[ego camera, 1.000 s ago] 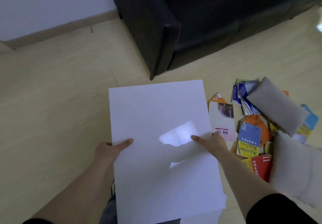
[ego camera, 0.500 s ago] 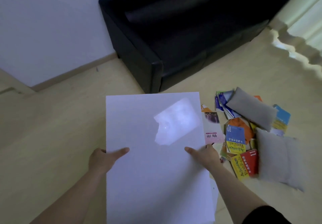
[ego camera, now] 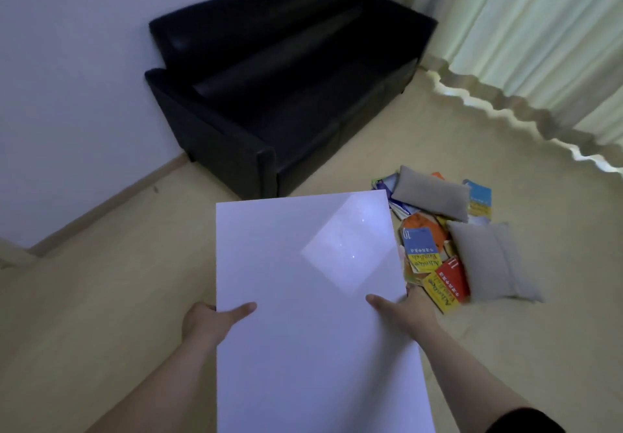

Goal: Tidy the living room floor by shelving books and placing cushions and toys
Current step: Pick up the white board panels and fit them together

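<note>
Black sofa (ego camera: 286,95) against the wall, pale curtain (ego camera: 539,45) to its right, wood floor (ego camera: 101,298) below. Large white board (ego camera: 303,314) held flat in front, between both hands. Left hand (ego camera: 209,323) grips its left edge, thumb on top, other fingers hidden underneath. Right hand (ego camera: 409,314) grips the right edge the same way. Task clutter sits on the floor just right of the board: two grey cushions (ego camera: 488,260) lying over a heap of books (ego camera: 435,264).
</note>
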